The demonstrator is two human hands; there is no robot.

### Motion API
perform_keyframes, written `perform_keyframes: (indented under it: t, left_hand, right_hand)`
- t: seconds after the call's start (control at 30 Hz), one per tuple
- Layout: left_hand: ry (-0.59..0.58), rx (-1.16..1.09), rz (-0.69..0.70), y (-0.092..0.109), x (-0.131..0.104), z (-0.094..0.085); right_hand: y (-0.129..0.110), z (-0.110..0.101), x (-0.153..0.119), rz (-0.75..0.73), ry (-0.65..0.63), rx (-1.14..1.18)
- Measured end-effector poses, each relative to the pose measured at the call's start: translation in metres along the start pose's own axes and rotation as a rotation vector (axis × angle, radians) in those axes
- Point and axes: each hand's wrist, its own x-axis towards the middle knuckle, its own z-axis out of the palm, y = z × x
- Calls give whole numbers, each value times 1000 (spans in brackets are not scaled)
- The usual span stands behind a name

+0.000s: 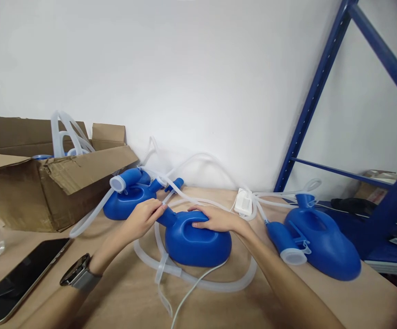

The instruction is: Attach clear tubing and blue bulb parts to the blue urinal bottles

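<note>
Three blue bottles on this table, and the middle bottle (pixel 198 249) is the one with hands on it. Left hand (pixel 144 216) has its fingers bunched together at the mouth of the neck, but I can't tell what they're pinching, if anything. Right hand (pixel 215 218) is wrapped over the handle, thumb tucked into the opening.

Biggest worry for me is the hose (pixel 224 286). It loops round the near side of the bottle, so if the bottle gets dragged or turned, the loop could snag and tug on whatever it's joined to. Same deal with the thin cord (pixel 198 282), which runs right by the base and could get pinned or yanked.

Also, if the right hand's hold is loose, pushing on the neck could twist the whole bottle round. Far side's a tangle too: more tubing around the white adapter (pixel 244 202), so one pull could shift the right bottle (pixel 339 251) as well.
</note>
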Motion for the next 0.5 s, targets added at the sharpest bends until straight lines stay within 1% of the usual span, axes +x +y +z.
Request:
perform_keyframes:
  t: [0.07,0.13,0.27,0.33,0.37,0.43,0.5]
  left_hand:
    - [43,-2,17,-1,-2,2]
    - [58,-34,8,0,-3,3]
    - [11,-167,-52,2,-4,4]
    - [-14,-264,-103,-1,-5,3]
    - [-4,-330,-143,-4,-6,1]
    - [81,-475,-224,-13,-8,-3]
    - [212,-550,-278,-24,-10,-11]
  right_hand:
    - [-3,1,-1,-6,9,-6]
    - [-4,2,-1,-28,0,-8]
    - [-2,1,-2,-125,-31,2]
    - [-2,-1,-4,-151,-50,3]
    - [-3,-3,-5,-158,-56,1]
    - [-6,-5,-7,-171,-59,-5]
    - [-10,-8,-8,-179,-68,-6]
